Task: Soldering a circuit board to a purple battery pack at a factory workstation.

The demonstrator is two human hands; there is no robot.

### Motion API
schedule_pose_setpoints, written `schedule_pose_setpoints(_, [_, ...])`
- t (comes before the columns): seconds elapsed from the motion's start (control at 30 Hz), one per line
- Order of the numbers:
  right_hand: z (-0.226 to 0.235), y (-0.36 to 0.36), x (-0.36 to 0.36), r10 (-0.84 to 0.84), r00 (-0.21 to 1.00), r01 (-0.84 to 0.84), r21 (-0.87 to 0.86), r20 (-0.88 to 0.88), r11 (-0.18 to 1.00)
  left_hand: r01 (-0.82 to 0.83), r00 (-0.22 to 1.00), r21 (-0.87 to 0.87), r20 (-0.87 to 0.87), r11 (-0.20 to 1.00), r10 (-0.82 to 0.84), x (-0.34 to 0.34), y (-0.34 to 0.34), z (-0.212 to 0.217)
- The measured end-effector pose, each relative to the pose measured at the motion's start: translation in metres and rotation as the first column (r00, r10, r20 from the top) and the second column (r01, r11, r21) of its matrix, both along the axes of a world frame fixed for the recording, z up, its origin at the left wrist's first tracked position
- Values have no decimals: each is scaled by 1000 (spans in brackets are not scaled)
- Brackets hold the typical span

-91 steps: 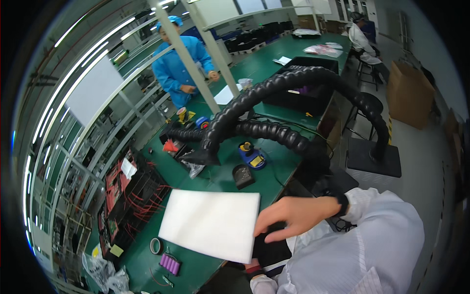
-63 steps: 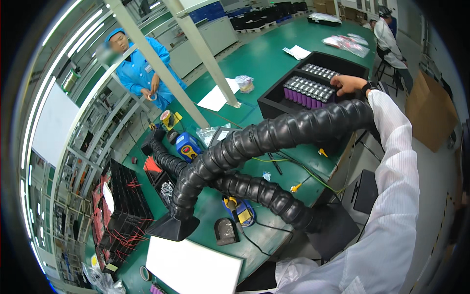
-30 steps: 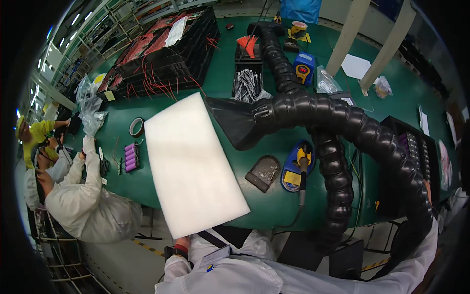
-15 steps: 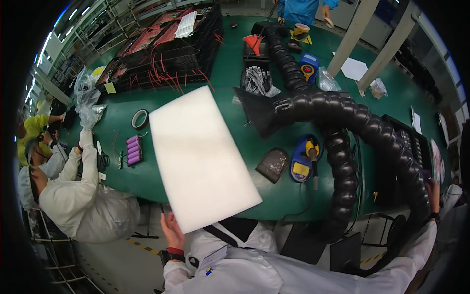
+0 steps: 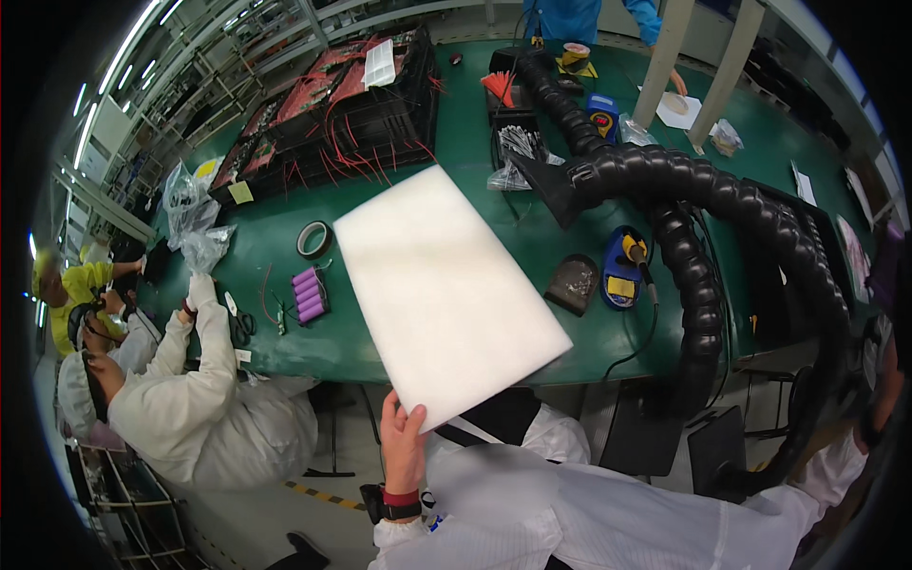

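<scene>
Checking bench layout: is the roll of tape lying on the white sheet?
No, the tape roll lies on the green table beside the white sheet.

The left hand (image 5: 403, 446) pinches the near corner of a white sheet (image 5: 446, 290) lying tilted over the green bench (image 5: 456, 123), beside purple cells (image 5: 309, 295), a tape roll (image 5: 314, 239) and a black hose (image 5: 703, 247), while the right hand (image 5: 879, 404) seems raised at the frame's edge.

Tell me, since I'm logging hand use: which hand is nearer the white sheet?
Left. The left hand grips the near corner of the white sheet. The right hand is far off at the right rim, beyond the black hose.
</scene>
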State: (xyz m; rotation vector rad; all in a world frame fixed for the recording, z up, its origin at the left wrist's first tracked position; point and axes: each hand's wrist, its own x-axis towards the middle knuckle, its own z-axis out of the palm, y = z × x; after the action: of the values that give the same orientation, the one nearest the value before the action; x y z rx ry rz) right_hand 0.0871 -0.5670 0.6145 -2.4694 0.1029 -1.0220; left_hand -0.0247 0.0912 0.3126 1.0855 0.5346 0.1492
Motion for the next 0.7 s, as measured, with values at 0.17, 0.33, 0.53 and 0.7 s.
schedule_pose_setpoints(0.17, [-49, 120, -44, 158, 987, -114, -581, 25, 806, -24, 984, -52, 175, 998, 33, -25, 17, 25])
schedule_pose_setpoints(0.33, [-66, 280, -18, 669, 634, -728, -7, -388, 686, -226, 908, 34, 369, 973, 198, -71, 51, 34])
schedule_pose_setpoints(0.53, [-136, 350, 2, 642, 638, -713, -10, -425, 701, -404, 809, 128, 512, 906, 289, -48, 89, 81])
schedule_pose_setpoints(0.7, [-208, 404, 30, 625, 665, -737, -223, -410, 638, -323, 789, 180, 594, 929, 159, 21, 103, 121])
